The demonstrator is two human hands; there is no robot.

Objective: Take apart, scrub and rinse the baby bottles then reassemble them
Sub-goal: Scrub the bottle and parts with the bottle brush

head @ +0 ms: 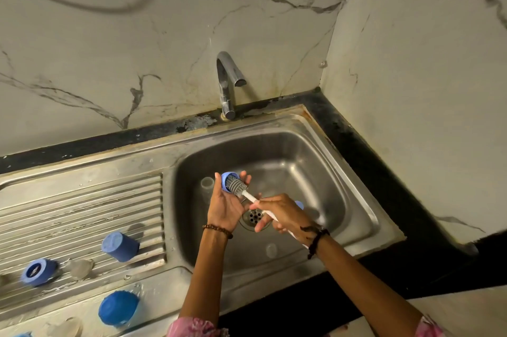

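Note:
Over the steel sink [343,172], my left hand [226,203] holds a light blue bottle cap [224,180] with its opening turned to the right. My right hand [282,214] grips the white handle of a bottle brush [238,185], whose grey bristled head is pushed into the cap. A clear bottle [207,185] stands in the basin behind my left hand. A small clear part [271,250] lies on the basin floor near the front. Another blue piece [299,204] peeks out behind my right hand.
The drainboard [82,216] on the left carries a blue cap [120,246], a blue ring [38,272], a clear teat [79,268], a darker blue lid [118,308] and another clear piece [65,327]. The chrome tap [227,81] runs no water. The drain [253,217] lies under my hands.

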